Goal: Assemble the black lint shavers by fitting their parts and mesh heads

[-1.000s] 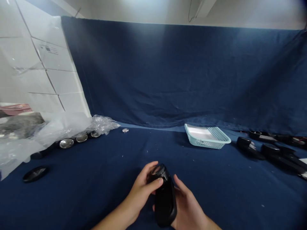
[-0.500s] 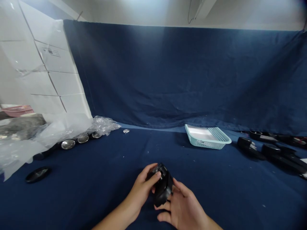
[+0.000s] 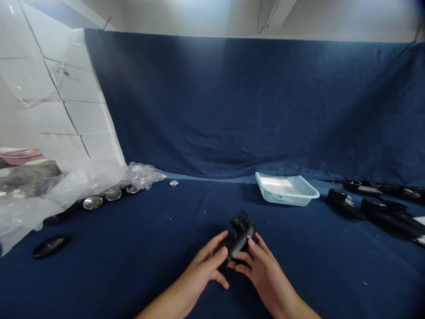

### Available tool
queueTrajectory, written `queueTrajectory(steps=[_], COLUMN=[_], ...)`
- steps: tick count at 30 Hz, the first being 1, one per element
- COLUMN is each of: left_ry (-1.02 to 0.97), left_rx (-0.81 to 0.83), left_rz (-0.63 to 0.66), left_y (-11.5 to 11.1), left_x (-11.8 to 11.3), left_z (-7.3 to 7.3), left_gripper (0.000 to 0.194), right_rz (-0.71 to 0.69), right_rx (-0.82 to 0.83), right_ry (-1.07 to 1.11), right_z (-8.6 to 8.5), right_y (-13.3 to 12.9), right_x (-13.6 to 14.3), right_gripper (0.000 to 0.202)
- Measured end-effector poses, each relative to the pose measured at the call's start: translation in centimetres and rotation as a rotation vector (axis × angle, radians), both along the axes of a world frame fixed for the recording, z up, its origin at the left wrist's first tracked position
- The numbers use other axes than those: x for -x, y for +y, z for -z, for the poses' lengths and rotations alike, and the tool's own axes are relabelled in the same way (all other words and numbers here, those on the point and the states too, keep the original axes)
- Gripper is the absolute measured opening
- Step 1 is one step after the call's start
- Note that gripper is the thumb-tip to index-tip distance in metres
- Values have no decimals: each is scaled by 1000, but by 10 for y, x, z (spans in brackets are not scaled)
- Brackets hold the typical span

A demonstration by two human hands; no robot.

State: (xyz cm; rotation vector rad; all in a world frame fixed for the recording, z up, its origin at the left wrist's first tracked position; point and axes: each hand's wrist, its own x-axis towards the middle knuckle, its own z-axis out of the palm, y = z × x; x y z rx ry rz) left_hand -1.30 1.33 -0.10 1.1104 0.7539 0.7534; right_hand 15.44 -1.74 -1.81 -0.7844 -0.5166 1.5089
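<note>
A black plastic part [image 3: 244,235] is held above the dark blue cloth, low in the middle of the head view. It looks angled, with a recessed upper end and a narrower lower end. My right hand [image 3: 265,270] grips it from the right, thumb on its face and fingers beneath. My left hand [image 3: 206,268] is at its lower left, fingers apart, thumb and index finger beside the lower end. Whether the left fingertips touch the part is hard to tell.
A light teal basket [image 3: 288,198] stands at the back right. Several black parts [image 3: 375,206] lie at the far right. On the left are round lamp-like pieces [image 3: 93,202], clear plastic wrap [image 3: 142,174] and a black oval piece [image 3: 49,246]. A small white piece [image 3: 173,182] lies farther back.
The black part has turned and moved up and right. My right hand has closed on it, while my left hand has loosened from around it and its fingers have spread.
</note>
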Motion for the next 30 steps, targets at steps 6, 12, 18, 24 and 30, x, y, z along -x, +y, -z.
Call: queueTrajectory(steps=[6, 12, 18, 24, 30], left_ry=[-51, -45, 189, 459, 616], left_rx=[-40, -78, -439, -780, -934], left_rz=[65, 44, 63, 44, -57], left_y=[5, 11, 8, 3, 15], left_x=[0, 2, 4, 6, 9], left_z=[4, 5, 0, -3, 11], left_gripper=[51, 51, 47, 53, 64], right_rz=[123, 115, 83, 81, 116], right_rx=[9, -7, -13, -17, -108], right_ry=[-114, -140, -129, -129, -378], right_z=[-2, -1, 4, 7, 6], right_y=[1, 2, 5, 10, 14], right_x=[-2, -3, -6, -12, -16], right_gripper=[73, 67, 59, 48, 54])
